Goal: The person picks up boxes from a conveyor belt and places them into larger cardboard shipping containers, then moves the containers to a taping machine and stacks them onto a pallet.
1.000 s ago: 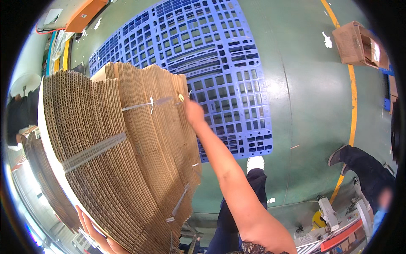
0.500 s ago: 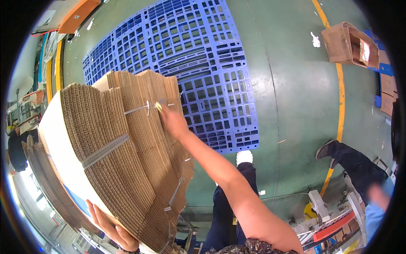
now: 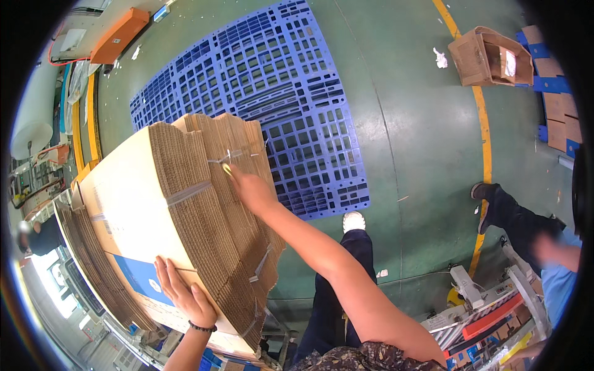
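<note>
A thick bundle of flattened cardboard boxes (image 3: 241, 204) stands on edge at the left, bound with grey plastic straps (image 3: 189, 193). My left hand (image 3: 185, 298) lies with fingers stretched out on the bundle's broad printed face, beside a blue patch (image 3: 143, 279). At the far part of the bundle, my right hand (image 3: 252, 193) is closed around a small yellow object (image 3: 227, 169), its tip close to a knotted strap (image 3: 230, 156). The object's kind is mostly hidden by the fingers. I cannot tell whether it touches the strap.
A blue plastic pallet (image 3: 297, 93) lies on the green floor beyond the bundle. More cardboard (image 3: 93, 266) stands at the left. An open carton (image 3: 473, 59) sits by the yellow floor line at right. Another person's leg (image 3: 516, 213) and a machine (image 3: 495, 315) are at lower right.
My left hand has moved from the bundle's lower edge up onto its broad face. More of that face now shows. The right hand stays by the knotted strap, with the yellow object.
</note>
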Demonstrator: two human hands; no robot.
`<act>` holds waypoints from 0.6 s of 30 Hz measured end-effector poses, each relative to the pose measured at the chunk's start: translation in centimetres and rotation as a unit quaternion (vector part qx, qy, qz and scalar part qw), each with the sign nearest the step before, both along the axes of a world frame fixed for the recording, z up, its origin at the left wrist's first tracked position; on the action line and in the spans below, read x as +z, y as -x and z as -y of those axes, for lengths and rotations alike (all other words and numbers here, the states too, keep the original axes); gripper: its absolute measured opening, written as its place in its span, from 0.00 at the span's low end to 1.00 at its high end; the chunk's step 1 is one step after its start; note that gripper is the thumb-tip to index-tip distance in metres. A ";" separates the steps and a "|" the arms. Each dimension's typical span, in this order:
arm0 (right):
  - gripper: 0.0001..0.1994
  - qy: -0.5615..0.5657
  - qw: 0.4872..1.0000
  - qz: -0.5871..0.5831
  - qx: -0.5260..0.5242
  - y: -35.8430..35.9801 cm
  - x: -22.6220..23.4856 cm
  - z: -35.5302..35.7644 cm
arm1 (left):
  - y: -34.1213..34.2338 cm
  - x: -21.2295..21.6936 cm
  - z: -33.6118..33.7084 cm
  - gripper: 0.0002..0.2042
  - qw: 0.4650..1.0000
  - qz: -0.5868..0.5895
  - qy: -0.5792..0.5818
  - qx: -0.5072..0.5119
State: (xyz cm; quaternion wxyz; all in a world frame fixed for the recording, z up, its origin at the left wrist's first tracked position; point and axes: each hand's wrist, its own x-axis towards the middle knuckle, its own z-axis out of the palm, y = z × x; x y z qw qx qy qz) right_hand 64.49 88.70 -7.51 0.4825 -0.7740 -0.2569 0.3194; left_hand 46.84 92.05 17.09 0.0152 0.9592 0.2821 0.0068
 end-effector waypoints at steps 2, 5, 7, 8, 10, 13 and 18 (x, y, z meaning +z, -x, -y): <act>0.17 0.051 0.994 0.032 0.094 -0.2 0.5 2.9 | 0.4 0.1 0.3 0.30 1.000 0.005 0.003 0.001; 0.16 0.065 0.991 0.053 0.109 -1.9 2.6 5.6 | 0.6 0.4 0.3 0.29 1.000 0.007 -0.005 -0.004; 0.16 -0.048 0.994 -0.022 -0.091 -4.0 6.2 5.4 | 0.5 0.6 0.6 0.29 1.000 0.008 -0.012 -0.004; 0.15 -0.077 0.989 -0.062 -0.108 -4.0 8.0 4.8 | 0.4 0.7 0.7 0.29 1.000 0.011 -0.015 -0.001; 0.15 -0.129 0.970 -0.144 -0.150 -3.4 12.0 2.9 | 0.3 0.7 0.6 0.29 1.000 0.018 -0.017 -0.005; 0.15 -0.105 0.992 -0.026 -0.070 4.1 12.2 5.0 | -0.4 0.6 0.5 0.28 1.000 0.024 -0.012 -0.015; 0.16 -0.128 0.989 0.039 0.057 9.7 8.7 15.2 | 0.8 0.8 0.5 0.28 0.999 0.034 -0.028 -0.005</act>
